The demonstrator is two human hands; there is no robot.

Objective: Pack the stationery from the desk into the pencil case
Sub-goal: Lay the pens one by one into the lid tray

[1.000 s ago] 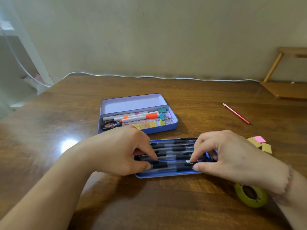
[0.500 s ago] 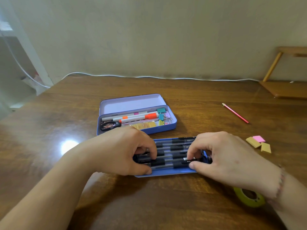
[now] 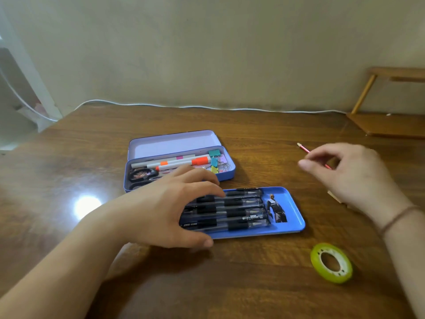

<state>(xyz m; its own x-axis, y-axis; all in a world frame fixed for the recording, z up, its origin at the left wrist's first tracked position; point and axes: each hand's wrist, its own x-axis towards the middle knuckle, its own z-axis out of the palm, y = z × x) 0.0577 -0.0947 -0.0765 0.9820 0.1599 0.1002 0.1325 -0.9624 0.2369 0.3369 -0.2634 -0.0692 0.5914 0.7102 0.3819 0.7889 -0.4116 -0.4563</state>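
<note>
L grip (image 3: 165, 210) flat & open on black pens (image 3: 232, 210) to steady them in blue tray (image 3: 292, 217), R grip (image 3: 345, 171) loose, empty, over pink pencil (image 3: 304, 149) on counter (image 3: 230, 272), likely next for lilac case (image 3: 174, 143) behind tray.

The right hand (image 3: 351, 176) has left the blue tray (image 3: 293, 226) and now hangs in the air at the right of the frame, near the pink pencil (image 3: 305, 150), fingers loosely curled and holding nothing. That uncovers the tray's right end with its printed figure. The left hand (image 3: 165, 210) has loosened: its fingers now lie flatter across the left ends of the black pens (image 3: 239, 210).
</note>
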